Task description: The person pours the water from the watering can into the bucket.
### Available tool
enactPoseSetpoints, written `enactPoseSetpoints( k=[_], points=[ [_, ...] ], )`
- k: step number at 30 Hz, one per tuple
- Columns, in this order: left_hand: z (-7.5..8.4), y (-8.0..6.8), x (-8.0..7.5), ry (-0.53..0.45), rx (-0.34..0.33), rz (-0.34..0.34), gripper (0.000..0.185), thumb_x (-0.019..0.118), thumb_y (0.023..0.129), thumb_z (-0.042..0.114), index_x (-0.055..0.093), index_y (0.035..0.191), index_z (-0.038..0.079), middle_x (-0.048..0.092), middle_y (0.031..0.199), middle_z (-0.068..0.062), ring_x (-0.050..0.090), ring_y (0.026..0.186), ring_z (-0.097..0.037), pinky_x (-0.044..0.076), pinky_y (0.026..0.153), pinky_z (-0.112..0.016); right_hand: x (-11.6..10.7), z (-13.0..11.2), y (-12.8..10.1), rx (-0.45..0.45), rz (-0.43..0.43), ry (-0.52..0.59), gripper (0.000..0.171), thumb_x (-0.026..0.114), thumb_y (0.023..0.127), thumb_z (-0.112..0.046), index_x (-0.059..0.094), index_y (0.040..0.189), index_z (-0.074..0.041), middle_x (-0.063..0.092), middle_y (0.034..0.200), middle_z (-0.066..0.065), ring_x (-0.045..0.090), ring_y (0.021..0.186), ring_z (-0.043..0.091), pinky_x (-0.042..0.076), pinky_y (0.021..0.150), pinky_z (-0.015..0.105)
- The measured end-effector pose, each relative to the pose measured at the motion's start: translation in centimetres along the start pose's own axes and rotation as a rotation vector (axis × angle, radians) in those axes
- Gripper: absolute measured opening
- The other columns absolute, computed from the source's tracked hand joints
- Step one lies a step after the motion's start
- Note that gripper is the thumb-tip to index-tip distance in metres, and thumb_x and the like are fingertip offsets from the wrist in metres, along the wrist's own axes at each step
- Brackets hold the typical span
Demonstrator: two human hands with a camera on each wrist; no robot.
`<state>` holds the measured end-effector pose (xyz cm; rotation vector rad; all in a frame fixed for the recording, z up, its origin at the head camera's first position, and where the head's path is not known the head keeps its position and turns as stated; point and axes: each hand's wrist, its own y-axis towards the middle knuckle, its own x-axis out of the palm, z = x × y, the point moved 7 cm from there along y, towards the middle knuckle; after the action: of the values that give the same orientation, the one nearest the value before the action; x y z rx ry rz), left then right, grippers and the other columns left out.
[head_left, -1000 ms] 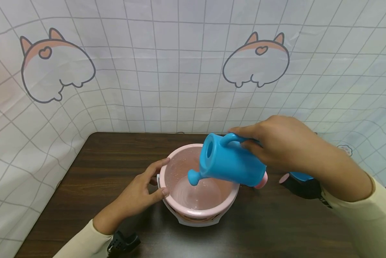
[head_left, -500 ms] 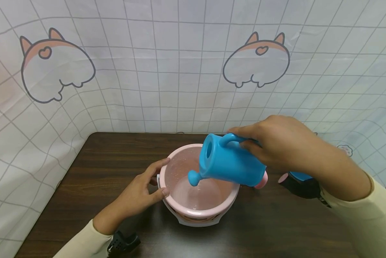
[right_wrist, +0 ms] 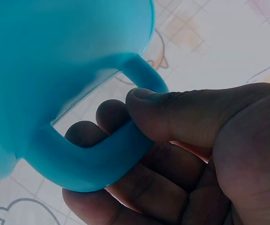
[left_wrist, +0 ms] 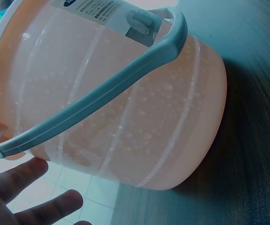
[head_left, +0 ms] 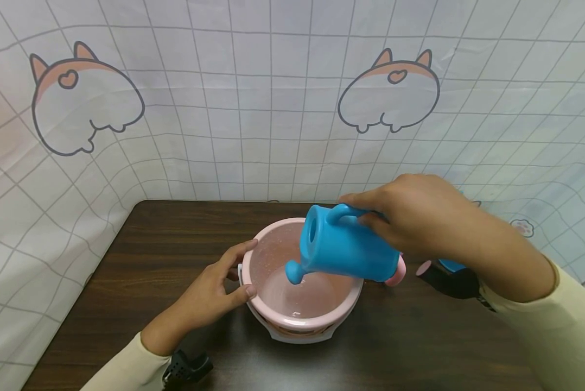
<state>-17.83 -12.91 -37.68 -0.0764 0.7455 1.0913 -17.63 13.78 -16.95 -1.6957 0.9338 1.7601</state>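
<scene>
A blue watering can [head_left: 348, 250] hangs tilted over a pink bucket [head_left: 297, 325], its spout low and to the left. My right hand [head_left: 414, 217] grips the can's handle; in the right wrist view, thumb and fingers curl round that handle [right_wrist: 102, 164]. Inside the bucket, a small splash shows near the bottom below the spout. My left hand [head_left: 209, 293] rests on the bucket's left rim, thumb and index finger spread apart. Seen from the left wrist, other fingers [left_wrist: 52, 206] extend loosely beside the bucket, near its grey carrying handle [left_wrist: 92, 103].
The bucket stands on a dark wooden table [head_left: 175, 239]. Behind it hangs a white grid-patterned cloth [head_left: 273, 136] with cartoon animal drawings. At the right, partly hidden by my right forearm, lies something blue [head_left: 451, 265]. A black device [head_left: 187, 368] is strapped to my left wrist.
My right hand and the watering can have shifted slightly left, and the can's upper end has dipped a little. My left hand and the bucket have stayed in place.
</scene>
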Motion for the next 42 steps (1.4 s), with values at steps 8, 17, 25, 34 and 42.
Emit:
enactPoseSetpoints(
  k=[8,17,25,34,42],
  points=[
    [0.0,0.1,0.1,-0.001,-0.009,-0.007,0.074,0.067,0.096,0.043,0.031,0.160,0.030,0.061,0.129,-0.002,0.066,0.098,-0.018,0.054,0.084,-0.051,0.2,-0.5,0.4,0.010,-0.042,-0.012,0.040,0.069,0.097,-0.019,0.069,0.136,-0.030,0.076,0.100,0.001,0.068,0.078,0.020,0.056,0.064,0.046],
    [0.1,0.0,0.1,0.002,-0.011,-0.007,0.075,0.068,0.096,0.042,0.031,0.160,0.031,0.061,0.130,-0.001,0.066,0.098,-0.017,0.054,0.085,-0.053,0.4,-0.9,0.8,0.024,-0.090,-0.020,0.041,0.066,0.098,-0.019,0.068,0.137,-0.032,0.074,0.088,-0.003,0.059,0.069,0.016,0.045,0.052,0.035],
    [0.1,-0.1,0.1,-0.002,-0.022,-0.010,0.075,0.068,0.095,0.041,0.031,0.160,0.032,0.061,0.130,-0.001,0.066,0.099,-0.018,0.054,0.085,-0.054,0.4,-1.6,1.3,0.009,-0.094,-0.039,0.041,0.067,0.097,-0.018,0.069,0.135,-0.033,0.072,0.083,-0.003,0.058,0.066,0.016,0.046,0.051,0.035],
    [0.1,0.0,0.1,0.000,-0.003,-0.006,0.075,0.067,0.096,0.042,0.031,0.160,0.030,0.061,0.131,-0.002,0.065,0.100,-0.018,0.055,0.086,-0.050,0.4,-2.1,1.5,0.012,-0.097,-0.062,0.042,0.067,0.097,-0.018,0.069,0.136,-0.032,0.073,0.087,0.000,0.056,0.064,0.016,0.047,0.053,0.036],
    [0.1,0.1,0.0,0.005,-0.003,-0.007,0.075,0.068,0.096,0.042,0.031,0.160,0.030,0.061,0.130,-0.002,0.065,0.100,-0.018,0.055,0.086,-0.047,0.2,-1.4,1.2,0.016,-0.098,-0.021,0.041,0.067,0.097,-0.018,0.069,0.136,-0.031,0.073,0.087,-0.003,0.060,0.069,0.016,0.052,0.059,0.039]
  ],
)
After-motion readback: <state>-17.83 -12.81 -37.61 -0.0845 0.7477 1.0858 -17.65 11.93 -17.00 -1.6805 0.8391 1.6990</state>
